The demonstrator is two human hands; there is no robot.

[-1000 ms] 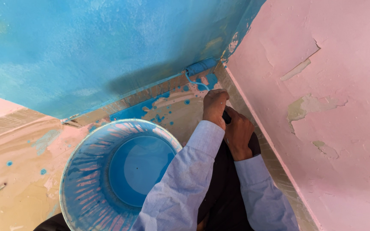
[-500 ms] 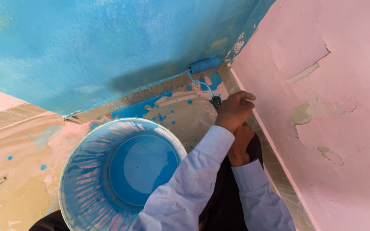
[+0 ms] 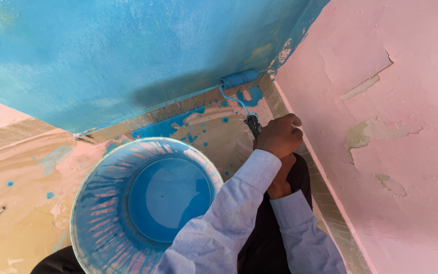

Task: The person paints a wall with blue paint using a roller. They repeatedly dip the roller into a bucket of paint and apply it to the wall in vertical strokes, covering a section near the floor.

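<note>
Head cam: left hand (image 3: 280, 136) closed round handle of one small paint roller (image 3: 239, 79). Roller head lies ahead of that hand, up-left, at foot of blue wall (image 3: 128, 56) near the corner w/ pink wall (image 3: 391, 152); long axis along the wall base. Right hand (image 3: 280, 180) tucked under the left, farther back; grip can't tell. One bucket (image 3: 102, 223) of blue paint on floor (image 3: 21, 203), left of both arms.
</note>
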